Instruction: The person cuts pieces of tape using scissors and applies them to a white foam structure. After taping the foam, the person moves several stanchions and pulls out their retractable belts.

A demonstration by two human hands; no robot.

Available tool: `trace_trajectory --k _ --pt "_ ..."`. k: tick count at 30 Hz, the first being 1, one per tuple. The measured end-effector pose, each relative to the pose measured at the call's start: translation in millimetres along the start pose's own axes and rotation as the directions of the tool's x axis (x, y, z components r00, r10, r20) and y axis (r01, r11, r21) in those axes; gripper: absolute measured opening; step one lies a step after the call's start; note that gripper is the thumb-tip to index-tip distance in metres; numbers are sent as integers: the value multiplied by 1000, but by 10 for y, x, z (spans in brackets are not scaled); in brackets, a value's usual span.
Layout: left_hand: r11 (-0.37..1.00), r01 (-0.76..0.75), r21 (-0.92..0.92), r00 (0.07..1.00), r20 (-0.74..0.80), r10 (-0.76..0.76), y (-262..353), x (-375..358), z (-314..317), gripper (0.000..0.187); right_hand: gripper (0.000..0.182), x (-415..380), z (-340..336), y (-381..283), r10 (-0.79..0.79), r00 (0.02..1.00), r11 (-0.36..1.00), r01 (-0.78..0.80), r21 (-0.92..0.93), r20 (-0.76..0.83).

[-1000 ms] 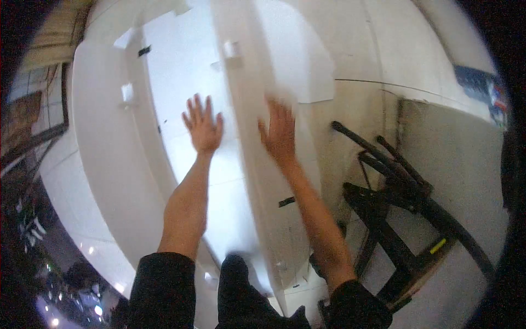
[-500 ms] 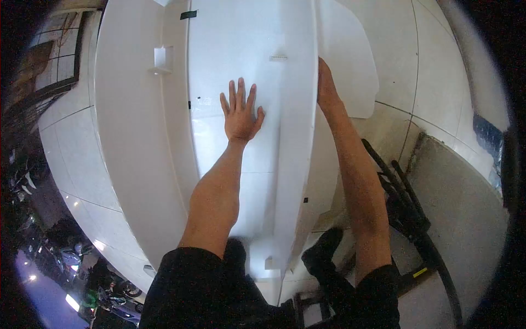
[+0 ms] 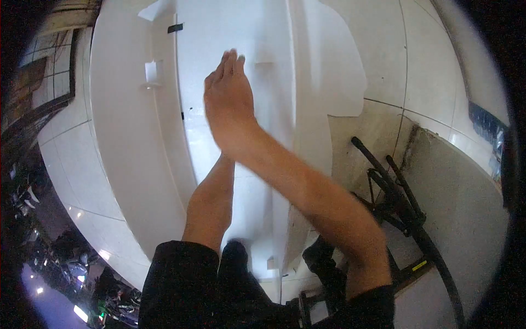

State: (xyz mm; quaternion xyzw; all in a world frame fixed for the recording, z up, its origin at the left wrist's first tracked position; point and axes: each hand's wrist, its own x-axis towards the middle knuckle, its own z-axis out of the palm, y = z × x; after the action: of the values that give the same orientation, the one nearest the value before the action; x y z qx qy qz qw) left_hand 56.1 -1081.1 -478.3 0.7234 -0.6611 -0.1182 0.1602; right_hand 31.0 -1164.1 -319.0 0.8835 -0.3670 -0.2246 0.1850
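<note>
A long white panel (image 3: pixel 211 140) with raised white walls on both sides lies in front of me. My right hand (image 3: pixel 230 104) reaches across over the panel, its fingers stretched forward and holding nothing that I can see. Beneath it my left hand is hidden; only my left forearm (image 3: pixel 212 200) shows, coming up from below. Whether the two hands touch cannot be seen. Pieces of black tape (image 3: pixel 175 28) mark the panel's left seam, beside a small square white bracket (image 3: pixel 152 73).
Black metal tubing (image 3: pixel 408 203) stands at the right beside a grey slab (image 3: pixel 457 192). Light floor tiles (image 3: pixel 433 66) show on the right and left. A thin white sheet (image 3: pixel 342 71) lies right of the panel. My dark-clad legs and a shoe are below.
My right hand has left the panel's right wall and moved left over my left hand, now covering it. The panel appears shifted slightly left in view.
</note>
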Motion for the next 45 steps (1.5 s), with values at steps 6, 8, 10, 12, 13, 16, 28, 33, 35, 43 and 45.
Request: trace_trajectory --k 6,8,10,12,13,16,28,33,35,43,45 --pt "980 84 182 972 204 -121 -166 2 156 70 76 269 246 409 -222 844 938 48 344 488" --pt "990 97 104 983 146 -112 -168 -14 171 69 79 215 313 459 -89 888 958 -48 282 452" --pt "973 76 220 984 140 -109 -144 14 155 70 78 238 225 588 -224 845 949 76 306 485" --pt "972 84 218 975 182 -125 -169 -9 175 73 77 297 75 665 -279 796 933 92 348 537" --pt "957 67 282 957 253 -141 -214 -44 239 75 76 317 -5 694 -343 741 910 110 399 578" --pt "979 203 -36 935 304 -183 -230 -56 398 78 76 387 -167 743 -419 631 895 168 412 653" --pt "989 88 115 984 145 -104 -199 11 179 69 35 -520 -259 1250 460 868 327 29 945 -186" --pt "987 129 99 969 197 -146 -99 74 96 72 64 -1371 1817 825 647 703 110 -469 876 295" --pt "985 125 116 967 209 -147 -82 80 110 71 78 -1661 2417 417 548 754 179 -529 829 363" --pt "984 96 148 974 189 -123 -48 86 252 70 129 -1707 2636 -52 150 729 317 -676 666 668" --pt "980 100 172 971 200 -135 -98 89 273 71 130 -1696 2591 -22 167 737 258 -673 693 655"
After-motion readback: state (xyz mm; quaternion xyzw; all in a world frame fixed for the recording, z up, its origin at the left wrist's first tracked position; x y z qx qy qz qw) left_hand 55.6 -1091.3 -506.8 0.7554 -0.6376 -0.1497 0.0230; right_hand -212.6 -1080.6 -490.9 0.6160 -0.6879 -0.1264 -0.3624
